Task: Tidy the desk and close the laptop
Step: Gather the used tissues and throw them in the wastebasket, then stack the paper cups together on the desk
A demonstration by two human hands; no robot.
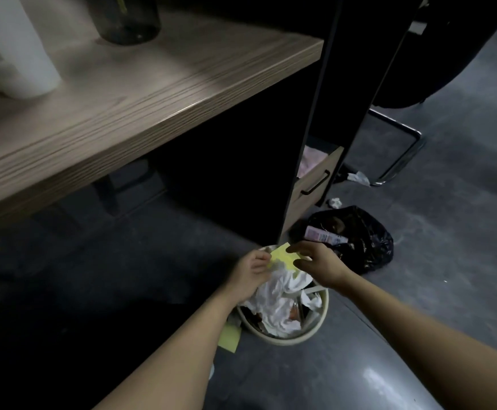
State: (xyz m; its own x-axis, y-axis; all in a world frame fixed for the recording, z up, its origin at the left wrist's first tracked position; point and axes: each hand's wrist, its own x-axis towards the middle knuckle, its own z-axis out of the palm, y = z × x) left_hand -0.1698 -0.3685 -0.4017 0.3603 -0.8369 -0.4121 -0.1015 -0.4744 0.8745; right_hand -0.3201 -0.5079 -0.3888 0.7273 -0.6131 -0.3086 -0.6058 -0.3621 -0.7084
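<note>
Both my hands reach down over a round cream waste bin [315,329] on the floor beside the desk. My left hand [253,269] pinches the left edge of a yellow sticky note [284,257] above the bin. My right hand [318,261] hovers over the note's right side with fingers spread and curved; whether it touches the note I cannot tell. The bin is filled with crumpled white paper [276,303]. Another yellow note [230,338] lies on the floor against the bin's left side, partly under my left forearm. No laptop is in view.
The wooden desk top [128,93] carries a white roll [13,45] and a dark bottle [128,19]. A black partition [330,113] stands right of it, with an open drawer [315,184], a black rubbish bag [356,238], paper scraps [334,202] and a chair's chrome base [404,155] beyond.
</note>
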